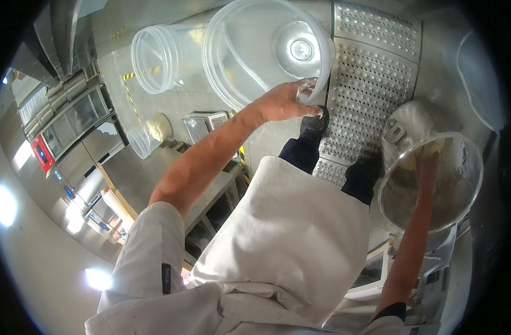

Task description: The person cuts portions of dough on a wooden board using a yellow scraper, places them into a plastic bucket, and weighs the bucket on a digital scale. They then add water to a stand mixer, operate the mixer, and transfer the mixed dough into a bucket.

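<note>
My left hand [295, 100] grips the lower right rim of a large translucent plastic tub [255, 54], its fingers and thumb dusted with something pale. The tub's mouth tilts towards me, and a bright round metal form shows at or through its base. On the right, my right hand [427, 161] is deep inside a round, clear-walled container [475, 188] with pale residue on its wall. A pale yellowish patch shows beside the fingers there; whether they hold anything cannot be made out.
A perforated metal floor strip [368, 83] runs between the containers, my feet on or beside it. Other clear tubs [157, 58] and a container with pale yellowish contents [159, 127] stand to the left. A steel worktable [213, 190] is beside my left arm.
</note>
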The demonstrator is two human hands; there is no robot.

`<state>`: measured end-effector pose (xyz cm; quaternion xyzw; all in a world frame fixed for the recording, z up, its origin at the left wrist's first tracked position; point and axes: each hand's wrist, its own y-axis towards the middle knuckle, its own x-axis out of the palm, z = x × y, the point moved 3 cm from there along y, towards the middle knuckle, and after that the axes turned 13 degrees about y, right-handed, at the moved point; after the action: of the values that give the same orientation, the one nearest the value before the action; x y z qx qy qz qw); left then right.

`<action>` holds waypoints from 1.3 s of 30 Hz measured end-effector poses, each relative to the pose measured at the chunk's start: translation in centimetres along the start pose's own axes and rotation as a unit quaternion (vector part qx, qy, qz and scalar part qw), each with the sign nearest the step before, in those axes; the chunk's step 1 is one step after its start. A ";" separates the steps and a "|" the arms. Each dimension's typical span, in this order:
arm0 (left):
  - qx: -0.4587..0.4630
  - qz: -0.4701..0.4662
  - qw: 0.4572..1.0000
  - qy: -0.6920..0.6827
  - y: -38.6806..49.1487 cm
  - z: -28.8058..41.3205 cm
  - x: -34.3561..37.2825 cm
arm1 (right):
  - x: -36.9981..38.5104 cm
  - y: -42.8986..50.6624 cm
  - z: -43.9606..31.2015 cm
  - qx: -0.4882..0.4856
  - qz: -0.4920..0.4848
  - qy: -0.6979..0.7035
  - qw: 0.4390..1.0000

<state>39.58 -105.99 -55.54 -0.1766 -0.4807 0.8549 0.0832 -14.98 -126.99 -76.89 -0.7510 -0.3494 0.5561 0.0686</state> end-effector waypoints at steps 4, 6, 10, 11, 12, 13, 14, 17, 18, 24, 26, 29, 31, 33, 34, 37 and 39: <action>-0.042 -0.021 0.999 0.007 -0.5 -1.3 0.5 | 1.1 0.4 2.6 0.023 -0.005 0.037 0.999; 0.017 -0.058 0.973 -0.221 0.4 -3.0 -0.1 | 1.7 0.7 3.8 0.057 -0.023 0.082 0.995; -0.007 -0.147 0.976 0.161 4.1 -8.3 1.1 | 1.5 1.1 3.8 0.118 -0.008 0.302 0.946; -0.039 -0.155 0.965 0.209 5.0 -9.5 1.3 | 1.1 1.1 3.3 0.107 -0.009 0.184 0.977; -0.076 -0.168 0.948 0.260 5.9 -10.6 1.5 | 0.7 1.1 2.8 0.110 -0.016 0.051 0.993; -0.112 -0.182 0.926 0.310 6.8 -11.4 1.7 | 0.4 1.2 2.4 0.125 -0.016 0.101 0.987; -0.111 -0.164 0.929 0.311 7.6 -11.9 2.3 | 0.2 1.2 2.2 0.156 -0.025 0.137 0.978; -0.090 -0.129 0.962 0.223 10.4 -12.7 4.7 | 0.0 1.6 2.2 0.117 -0.027 0.156 0.980; -0.032 -0.108 0.978 0.174 11.3 -12.7 5.3 | 0.2 1.8 2.8 0.104 -0.025 0.150 0.983; 0.083 0.027 0.983 0.164 15.9 -12.5 7.8 | 2.0 1.7 10.2 0.299 0.012 0.632 0.715; -0.053 0.050 0.953 0.295 17.3 -13.8 6.5 | 1.4 1.1 12.2 0.353 0.032 0.621 0.699; -0.116 0.121 0.903 0.396 18.6 -16.4 3.4 | 0.2 0.1 13.7 0.385 0.040 0.572 0.723; -0.149 0.131 0.902 0.384 19.3 -18.1 2.9 | -0.3 -0.2 14.1 0.368 0.029 0.548 0.751; -0.120 0.136 0.925 0.335 19.6 -19.0 3.9 | -0.4 0.0 14.1 0.341 0.019 0.519 0.783; -0.115 0.147 0.923 0.336 19.3 -19.3 4.4 | -0.2 0.3 14.1 0.324 0.011 0.495 0.806; -0.108 0.079 0.915 0.380 18.0 -19.6 5.2 | 0.5 1.6 14.1 0.260 -0.017 0.391 0.883; -0.078 0.032 0.900 0.428 17.4 -19.0 5.3 | 1.0 2.8 14.1 0.204 -0.032 0.299 0.932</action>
<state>42.45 -98.42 -80.57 -0.5463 -0.4579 0.6591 0.2397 -26.04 -132.49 -84.27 -0.8407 -0.2161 0.3624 0.3395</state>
